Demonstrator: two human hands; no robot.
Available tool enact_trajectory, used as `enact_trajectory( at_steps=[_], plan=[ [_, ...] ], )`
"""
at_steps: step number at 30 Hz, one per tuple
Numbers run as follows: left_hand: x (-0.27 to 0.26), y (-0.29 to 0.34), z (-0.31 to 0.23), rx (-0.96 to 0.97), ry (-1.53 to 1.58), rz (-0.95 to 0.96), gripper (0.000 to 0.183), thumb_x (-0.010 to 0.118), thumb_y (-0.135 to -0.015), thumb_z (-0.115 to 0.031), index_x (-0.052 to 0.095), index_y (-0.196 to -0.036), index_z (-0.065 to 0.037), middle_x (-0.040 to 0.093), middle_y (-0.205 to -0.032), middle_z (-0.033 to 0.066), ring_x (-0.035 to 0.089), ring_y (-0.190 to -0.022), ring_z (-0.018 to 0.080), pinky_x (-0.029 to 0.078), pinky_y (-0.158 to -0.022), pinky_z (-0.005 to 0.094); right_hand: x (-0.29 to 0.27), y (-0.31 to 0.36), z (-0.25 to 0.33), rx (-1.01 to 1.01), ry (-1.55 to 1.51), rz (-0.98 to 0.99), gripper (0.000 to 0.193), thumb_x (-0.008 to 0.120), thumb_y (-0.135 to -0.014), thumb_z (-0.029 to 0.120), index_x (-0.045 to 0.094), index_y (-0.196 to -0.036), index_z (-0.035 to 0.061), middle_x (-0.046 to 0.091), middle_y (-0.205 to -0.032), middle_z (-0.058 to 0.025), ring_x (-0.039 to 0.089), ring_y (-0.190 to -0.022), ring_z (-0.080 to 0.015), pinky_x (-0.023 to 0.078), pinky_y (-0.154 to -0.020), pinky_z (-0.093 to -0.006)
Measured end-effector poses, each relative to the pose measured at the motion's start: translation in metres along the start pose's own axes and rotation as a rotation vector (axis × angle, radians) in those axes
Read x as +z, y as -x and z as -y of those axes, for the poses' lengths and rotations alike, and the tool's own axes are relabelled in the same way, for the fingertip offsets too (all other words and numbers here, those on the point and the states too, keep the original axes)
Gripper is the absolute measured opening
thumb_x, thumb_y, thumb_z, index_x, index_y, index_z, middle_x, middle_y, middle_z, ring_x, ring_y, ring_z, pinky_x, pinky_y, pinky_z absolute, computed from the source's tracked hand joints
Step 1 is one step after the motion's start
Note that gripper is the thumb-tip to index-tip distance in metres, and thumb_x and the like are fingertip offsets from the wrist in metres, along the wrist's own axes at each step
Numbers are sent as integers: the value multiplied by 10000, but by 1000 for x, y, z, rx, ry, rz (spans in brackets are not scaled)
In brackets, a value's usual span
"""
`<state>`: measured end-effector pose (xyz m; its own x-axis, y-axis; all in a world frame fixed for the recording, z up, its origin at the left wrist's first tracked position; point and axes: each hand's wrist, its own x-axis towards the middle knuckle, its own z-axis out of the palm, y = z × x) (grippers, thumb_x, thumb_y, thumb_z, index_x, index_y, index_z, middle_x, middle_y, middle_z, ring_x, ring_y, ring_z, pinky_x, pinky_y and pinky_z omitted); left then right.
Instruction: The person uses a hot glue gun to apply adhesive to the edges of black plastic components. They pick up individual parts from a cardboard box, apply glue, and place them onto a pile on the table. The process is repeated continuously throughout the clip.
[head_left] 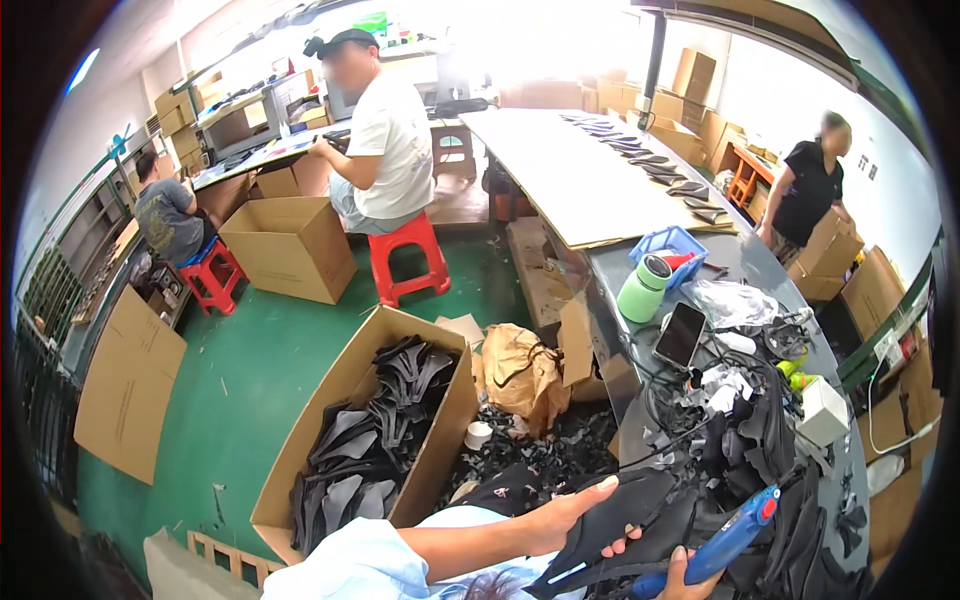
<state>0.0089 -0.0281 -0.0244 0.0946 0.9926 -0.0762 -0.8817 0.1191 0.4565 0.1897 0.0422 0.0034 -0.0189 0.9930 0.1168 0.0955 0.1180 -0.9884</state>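
Observation:
My left hand (560, 516) reaches in from the lower edge with its thumb stretched out. Its fingertips show beyond a black, soft-looking shaped piece (612, 508), which it grips. Close by on the right, my right hand (690, 580) is wrapped round a blue handheld tool (722, 540) with a red spot on its end; the tool's other end is out of clear sight. Beside both hands, a heap of black pieces (745, 440) lies on the grey table. To the left stands an open cardboard box (282, 478) full of similar black shaped pieces (380, 425).
Black scraps (535, 445) and a brown bag (522, 375) lie between box and table. The table holds a green bottle (645, 288), phone (680, 335), blue basket (668, 243) and white box (822, 412). Two people sit on red stools (408, 258); another person (808, 190) stands right.

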Motion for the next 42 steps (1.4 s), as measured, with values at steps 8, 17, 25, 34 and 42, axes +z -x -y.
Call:
enact_trajectory(
  at_steps=[8, 17, 25, 34, 42],
  plan=[
    [-2, -6, 1, -133, -33, -29, 586, 334, -926, -503, 422, -1242, -16, 593, -1029, 164, 596, -801, 234, 489, -752, 349, 3, -1, -20, 76, -153, -130, 643, 735, -653, 5, 408, -1207, 2, 545, -843, -51, 544, -754, -121, 468, -699, -272],
    [25, -6, 6, 63, -104, -408, 619, 364, -849, -633, 511, -1061, -70, 519, -696, 31, 475, -536, 154, 412, -488, 263, 0, -10, -20, -65, 144, 34, 548, 703, -716, 350, 450, -1073, 19, 612, -810, -223, 638, -740, -364, 488, -650, -400],
    [58, -10, 15, -18, -377, -290, 698, 463, -809, -614, 448, -1240, -65, 556, -983, 122, 532, -860, 224, 448, -749, 356, -24, 5, -26, -111, 76, -68, 474, 658, -744, 218, 389, -1073, 9, 576, -771, -190, 595, -692, -349, 443, -646, -385],
    [70, -15, 14, -24, -378, -335, 649, 475, -804, -610, 536, -1008, 3, 547, -831, 106, 514, -705, 210, 430, -655, 330, -35, 7, -28, -71, 60, -78, 467, 656, -740, 199, 390, -1070, 3, 575, -785, -202, 600, -718, -353, 454, -668, -380],
    [75, -7, 13, 52, -393, -291, 621, 503, -814, -570, 545, -1008, 19, 552, -804, 110, 507, -664, 210, 422, -604, 311, -30, 8, -23, -96, 64, -41, 457, 651, -735, 181, 390, -1059, -8, 580, -803, -219, 604, -741, -372, 453, -672, -387]
  ],
)
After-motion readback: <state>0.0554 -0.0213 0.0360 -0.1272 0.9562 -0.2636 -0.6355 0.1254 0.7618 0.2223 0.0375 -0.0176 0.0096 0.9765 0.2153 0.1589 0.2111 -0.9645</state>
